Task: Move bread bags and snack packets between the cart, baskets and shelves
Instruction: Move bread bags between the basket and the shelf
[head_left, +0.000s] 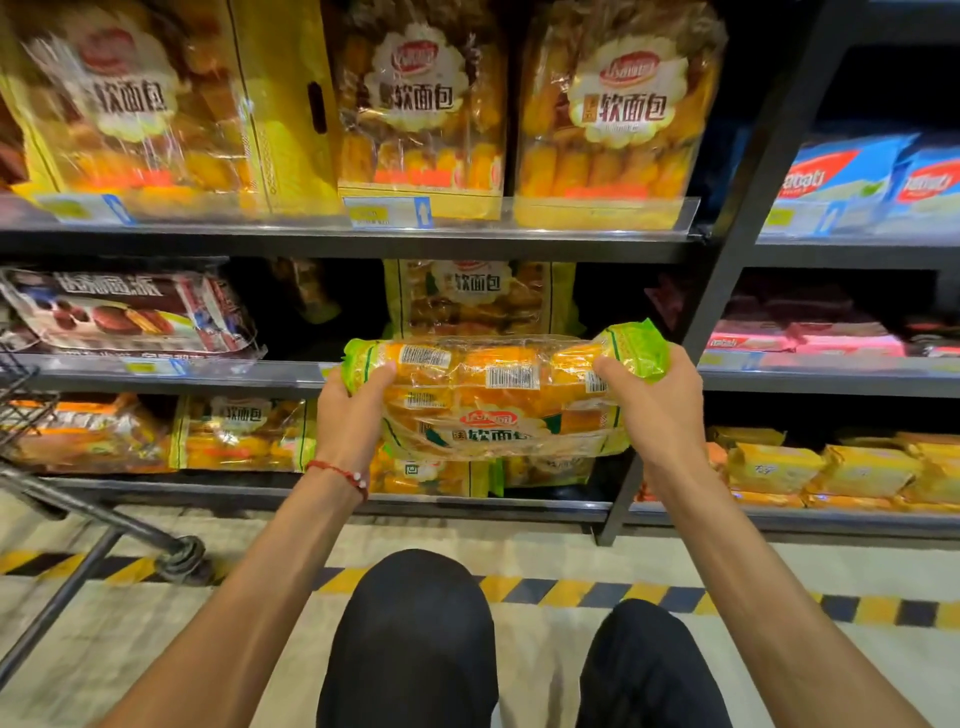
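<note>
A clear bread bag (498, 395) with yellow-green ends and orange rolls inside is held level in front of the middle shelf (291, 375). My left hand (353, 410) grips its left end, thumb on top. My right hand (654, 405) grips the right end at the green crimped edge. Behind the bag, on the middle shelf, another bread bag (478, 296) of the same kind stands upright. The metal cart (31, 415) shows only at the left edge.
The top shelf carries three big bread bags (608, 104). A dark cake packet (130, 312) lies at the middle left. The lowest shelf holds more bread bags (244, 434) and yellow snack packets (852, 470). A black upright post (717, 291) divides the bays. My knees (415, 623) are below.
</note>
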